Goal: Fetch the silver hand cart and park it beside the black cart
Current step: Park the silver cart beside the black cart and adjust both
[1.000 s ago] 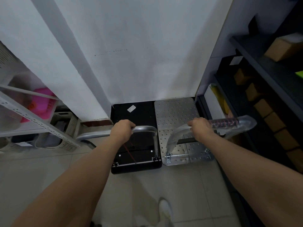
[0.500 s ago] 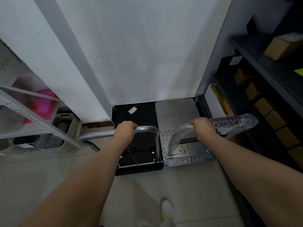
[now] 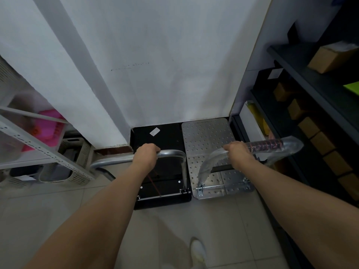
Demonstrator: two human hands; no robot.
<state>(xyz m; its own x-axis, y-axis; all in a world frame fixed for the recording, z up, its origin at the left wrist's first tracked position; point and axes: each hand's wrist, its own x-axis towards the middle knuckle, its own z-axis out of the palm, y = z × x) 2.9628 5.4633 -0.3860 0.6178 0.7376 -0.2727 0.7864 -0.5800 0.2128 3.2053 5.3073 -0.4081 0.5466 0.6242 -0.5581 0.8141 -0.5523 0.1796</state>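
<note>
Head view: left hand point(image 3: 146, 155) has its fingers curled fully round the metal handle point(image 3: 172, 153) of the black cart point(image 3: 165, 137). Right hand point(image 3: 236, 152) has its fingers curled round the plastic-wrapped handle point(image 3: 272, 145) of the silver hand cart point(image 3: 207, 136). Silver hand cart sits just right of black cart, both against the wall point(image 3: 174, 74).

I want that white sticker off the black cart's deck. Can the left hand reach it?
Probably yes: the left hand grips the handle of the black cart just short of the white sticker, and only bare deck lies between.

Both arms reach forward, left grip point(image 3: 146, 154) and right grip point(image 3: 238, 152) each clasping a handle.
</note>
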